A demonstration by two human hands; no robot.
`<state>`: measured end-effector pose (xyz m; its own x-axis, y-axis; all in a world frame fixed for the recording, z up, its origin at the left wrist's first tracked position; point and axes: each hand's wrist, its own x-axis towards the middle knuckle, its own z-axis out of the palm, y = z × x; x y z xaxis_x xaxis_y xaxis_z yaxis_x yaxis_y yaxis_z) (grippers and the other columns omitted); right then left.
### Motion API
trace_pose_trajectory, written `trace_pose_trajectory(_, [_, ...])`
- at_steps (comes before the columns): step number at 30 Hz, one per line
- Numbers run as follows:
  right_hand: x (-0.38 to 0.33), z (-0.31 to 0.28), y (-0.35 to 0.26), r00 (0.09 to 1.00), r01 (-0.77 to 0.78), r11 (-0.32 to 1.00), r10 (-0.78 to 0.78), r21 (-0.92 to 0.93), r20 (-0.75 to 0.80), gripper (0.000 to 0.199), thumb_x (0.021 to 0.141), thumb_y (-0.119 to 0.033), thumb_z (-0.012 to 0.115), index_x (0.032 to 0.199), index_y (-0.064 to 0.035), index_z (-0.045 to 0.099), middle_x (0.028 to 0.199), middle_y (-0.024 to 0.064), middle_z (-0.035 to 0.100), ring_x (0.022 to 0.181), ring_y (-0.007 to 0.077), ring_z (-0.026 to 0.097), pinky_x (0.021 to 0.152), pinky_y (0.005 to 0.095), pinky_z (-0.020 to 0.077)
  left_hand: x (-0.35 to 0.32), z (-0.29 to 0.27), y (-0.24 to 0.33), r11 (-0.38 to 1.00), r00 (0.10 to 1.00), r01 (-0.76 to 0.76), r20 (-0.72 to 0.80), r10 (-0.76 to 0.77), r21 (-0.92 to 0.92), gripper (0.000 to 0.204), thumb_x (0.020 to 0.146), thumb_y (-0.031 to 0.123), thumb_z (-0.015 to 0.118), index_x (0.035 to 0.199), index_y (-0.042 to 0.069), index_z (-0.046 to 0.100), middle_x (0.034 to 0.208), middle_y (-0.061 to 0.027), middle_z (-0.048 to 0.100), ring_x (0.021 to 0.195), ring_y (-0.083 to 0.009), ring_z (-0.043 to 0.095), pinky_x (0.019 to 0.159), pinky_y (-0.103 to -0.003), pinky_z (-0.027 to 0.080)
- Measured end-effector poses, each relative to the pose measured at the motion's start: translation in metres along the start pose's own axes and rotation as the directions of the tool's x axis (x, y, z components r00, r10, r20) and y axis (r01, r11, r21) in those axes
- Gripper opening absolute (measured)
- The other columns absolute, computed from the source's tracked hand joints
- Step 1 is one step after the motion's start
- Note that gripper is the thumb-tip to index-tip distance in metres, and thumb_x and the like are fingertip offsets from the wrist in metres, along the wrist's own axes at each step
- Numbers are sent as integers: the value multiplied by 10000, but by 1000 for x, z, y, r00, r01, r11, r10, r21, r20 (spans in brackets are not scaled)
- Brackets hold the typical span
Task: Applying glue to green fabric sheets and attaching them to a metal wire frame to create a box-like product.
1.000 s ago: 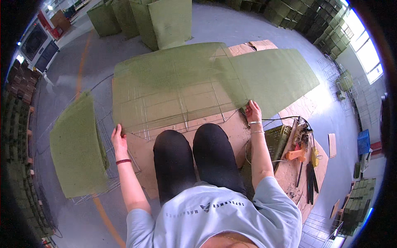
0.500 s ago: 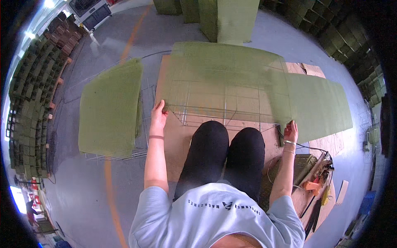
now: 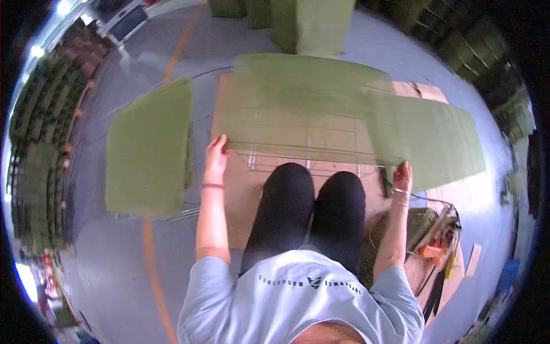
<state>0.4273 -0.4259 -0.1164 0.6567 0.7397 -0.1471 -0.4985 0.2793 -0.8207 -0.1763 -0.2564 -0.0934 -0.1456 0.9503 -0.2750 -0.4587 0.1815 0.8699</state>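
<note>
While a green mesh sheet (image 3: 303, 94) is held spread over a wire frame (image 3: 252, 159), its near corners are pinched between the fingers of the left hand (image 3: 216, 155) and right hand (image 3: 403, 176). Brown cardboard (image 3: 239, 212) is laid beneath, a second green sheet (image 3: 444, 140) is overlapped at the right, a third green sheet (image 3: 149, 149) is set at the left, and an orange tool (image 3: 433, 253) is placed near the right forearm (image 3: 394, 232).
</note>
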Motion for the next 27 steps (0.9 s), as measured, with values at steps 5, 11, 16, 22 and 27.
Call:
trace_pose_trajectory(5, [0, 2, 1, 996, -72, 995, 76, 76, -55, 81, 906, -148, 624, 839, -116, 590, 715, -16, 556, 584, 93, 499, 477, 233, 414, 4, -3, -5, 998, 993, 45, 110, -40, -42, 219, 862, 178, 694, 1031, 59, 621, 968, -23, 633, 892, -131, 576, 734, -275, 466])
trace_pose_trajectory(11, [4, 14, -3, 985, -124, 987, 135, 107, -106, 99, 913, -186, 621, 853, -109, 634, 709, -14, 622, 577, 91, 568, 492, 233, 461, 16, -25, -6, 995, 996, 87, 27, -88, 40, 279, 844, 211, 722, 1080, 101, 624, 986, -1, 631, 841, -91, 559, 628, -240, 410])
trace_pose_trajectory(16, [-2, 19, -7, 991, -95, 992, 103, 87, -90, 64, 910, -153, 622, 878, -100, 639, 725, -17, 632, 591, 94, 580, 500, 231, 470, 8, -19, -4, 942, 979, -160, -73, 189, 294, 370, 838, 249, 726, 1119, 38, 609, 1009, -29, 628, 877, -153, 571, 723, -304, 445])
trace_pose_trajectory(22, [-2, 13, -1, 994, -78, 988, 88, 131, -67, 29, 902, -130, 632, 886, -108, 643, 736, -17, 645, 604, 98, 599, 496, 233, 479, -33, 62, 29, -109, 472, -644, 505, 723, 757, 458, 880, 311, 647, 1208, 4, 558, 1281, -170, 528, 1213, -332, 466, 1034, -448, 349])
trace_pose_trajectory(27, [1, 9, 6, 990, -88, 979, 106, 183, -94, 25, 903, -127, 630, 885, -118, 645, 749, -16, 657, 627, 104, 615, 512, 242, 494, -54, 136, 2, -378, 377, -809, 890, 256, 451, 743, 886, 598, 447, 1392, 56, 395, 1484, -127, 328, 1401, -316, 239, 1136, -496, 201])
